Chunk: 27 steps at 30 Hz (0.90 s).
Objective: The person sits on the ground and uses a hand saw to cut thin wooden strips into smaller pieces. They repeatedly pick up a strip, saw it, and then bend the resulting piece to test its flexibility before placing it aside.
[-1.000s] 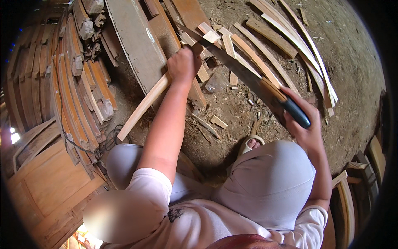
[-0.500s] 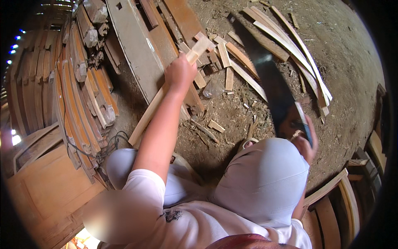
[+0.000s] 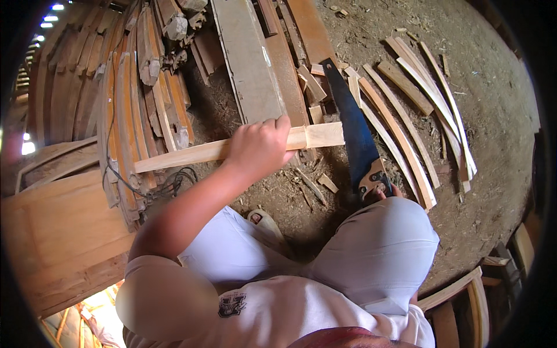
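Observation:
A pale wooden strip (image 3: 191, 155) lies nearly crosswise in front of me, with my left hand (image 3: 261, 142) closed round it near its right end. A line or step crosses the strip just right of my fingers. By that right end stands a handsaw (image 3: 355, 119), its dark blade pointing away from me and its edge close to the wood; whether they touch I cannot tell. My right hand (image 3: 387, 192) grips the saw's handle beyond my right knee, which hides most of the hand.
Long planks (image 3: 249, 64) lie ahead on the dirt floor. Stacked timber (image 3: 125, 104) fills the left side, with a dark cable (image 3: 174, 182) beside it and a wooden panel (image 3: 69, 232) nearer me. Loose strips (image 3: 400, 136) lie to the right; wooden frames (image 3: 478, 296) stand lower right.
The strip has swung from slanting away to nearly crosswise, its far end coming nearer me. My right hand has brought the saw leftward, up to the strip's end.

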Each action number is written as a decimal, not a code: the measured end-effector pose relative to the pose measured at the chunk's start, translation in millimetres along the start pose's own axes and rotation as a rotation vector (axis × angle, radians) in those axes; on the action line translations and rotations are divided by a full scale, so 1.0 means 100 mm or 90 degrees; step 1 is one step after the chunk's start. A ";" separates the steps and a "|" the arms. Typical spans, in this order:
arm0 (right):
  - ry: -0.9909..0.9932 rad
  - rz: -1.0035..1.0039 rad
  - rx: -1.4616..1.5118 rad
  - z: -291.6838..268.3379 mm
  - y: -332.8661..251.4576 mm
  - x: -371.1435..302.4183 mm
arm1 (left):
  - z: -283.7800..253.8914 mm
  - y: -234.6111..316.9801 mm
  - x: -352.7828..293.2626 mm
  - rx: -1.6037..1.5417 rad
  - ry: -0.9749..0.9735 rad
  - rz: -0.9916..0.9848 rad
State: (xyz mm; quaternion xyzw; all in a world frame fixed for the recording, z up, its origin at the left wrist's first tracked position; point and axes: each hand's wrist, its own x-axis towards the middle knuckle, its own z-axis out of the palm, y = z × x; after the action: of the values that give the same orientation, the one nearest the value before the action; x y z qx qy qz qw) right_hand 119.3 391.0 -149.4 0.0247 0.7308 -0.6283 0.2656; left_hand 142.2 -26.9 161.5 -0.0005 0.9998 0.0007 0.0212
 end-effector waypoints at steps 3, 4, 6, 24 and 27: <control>-0.067 -0.083 -0.363 -0.30 -0.22 0.10 | -0.12 -0.05 -0.14 -0.016 0.032 0.017; -0.165 -0.016 -0.509 -0.38 -0.56 0.21 | -0.13 -0.07 -0.17 -0.034 0.029 0.017; -0.262 0.018 -0.653 -0.45 -1.20 0.32 | -0.13 -0.09 -0.17 -0.074 0.029 0.028; -0.320 0.055 -0.008 1.73 -4.30 0.24 | -0.23 -0.45 -0.07 -0.193 0.204 -0.030; -0.392 0.067 -0.009 1.73 -4.21 0.37 | -0.22 -0.61 -0.12 -0.189 0.184 -0.052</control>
State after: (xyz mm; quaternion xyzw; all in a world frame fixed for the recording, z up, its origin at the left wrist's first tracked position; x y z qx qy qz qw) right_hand -6.1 130.4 204.7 -0.1309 0.6180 -0.5866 0.5068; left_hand 152.9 -87.6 183.9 -0.0442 0.9805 0.1471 -0.1228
